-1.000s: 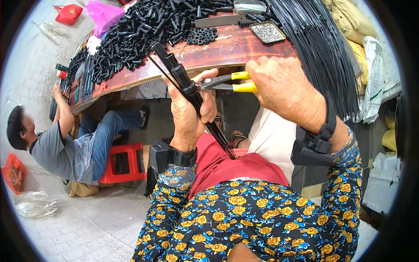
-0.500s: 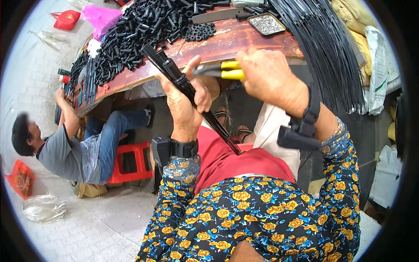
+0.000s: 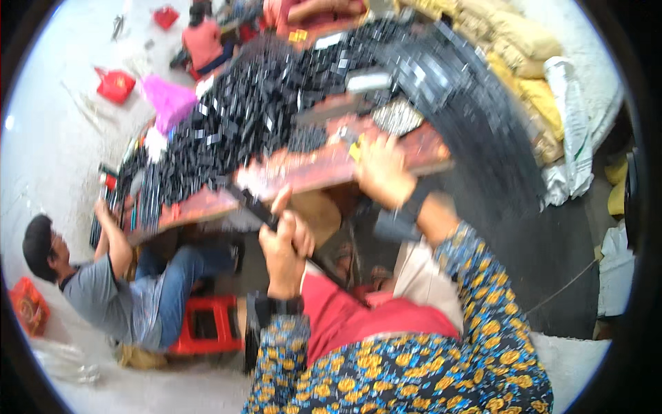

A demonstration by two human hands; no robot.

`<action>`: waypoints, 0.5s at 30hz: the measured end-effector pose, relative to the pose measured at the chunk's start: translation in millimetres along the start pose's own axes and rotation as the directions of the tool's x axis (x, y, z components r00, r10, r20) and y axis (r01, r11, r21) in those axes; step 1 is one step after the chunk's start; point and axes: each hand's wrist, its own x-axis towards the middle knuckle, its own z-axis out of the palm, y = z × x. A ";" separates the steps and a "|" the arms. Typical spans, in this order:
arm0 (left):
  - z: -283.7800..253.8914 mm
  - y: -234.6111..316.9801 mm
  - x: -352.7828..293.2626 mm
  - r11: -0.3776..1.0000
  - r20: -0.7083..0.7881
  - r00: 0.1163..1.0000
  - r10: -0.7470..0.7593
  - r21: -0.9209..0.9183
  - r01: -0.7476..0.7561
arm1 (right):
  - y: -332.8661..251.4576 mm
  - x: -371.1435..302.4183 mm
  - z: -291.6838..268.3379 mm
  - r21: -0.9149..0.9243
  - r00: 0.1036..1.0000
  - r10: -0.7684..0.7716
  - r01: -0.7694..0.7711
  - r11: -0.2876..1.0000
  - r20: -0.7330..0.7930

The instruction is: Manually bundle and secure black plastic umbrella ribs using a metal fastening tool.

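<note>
My left hand (image 3: pixel 284 243) is closed around a bundle of thin black rods (image 3: pixel 252 205), which slants from above the fist down toward my lap. Black tubular fittings sit at its upper end. My right hand (image 3: pixel 384 169) reaches over the near edge of the red-brown wooden table (image 3: pixel 303 167), back of the hand up and smeared by motion. A yellow handle of the pliers (image 3: pixel 356 149) shows at its fingertips; the rest of the pliers is hidden or blurred. Just beyond that hand lies a shallow tray of small metallic pieces (image 3: pixel 398 118).
A heap of black tubular parts (image 3: pixel 234 114) covers the table's left and middle. Long black rods (image 3: pixel 476 103) hang over its right side. Yellow sacks (image 3: pixel 531 96) stand beyond. A co-worker (image 3: pixel 114 290) sits at left on a red stool (image 3: pixel 210 324); other people sit at the far end.
My right hand has moved the pliers away from the bundle, out to the tabletop. The left hand still grips the bundle. The view has shifted to show more of the table's far side.
</note>
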 end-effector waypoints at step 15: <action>-14.6 90.9 23.5 0.991 -0.130 0.983 0.132 0.040 -0.128 | -19.8 -252.8 81.2 0.796 0.127 -0.794 -0.232 0.559 0.594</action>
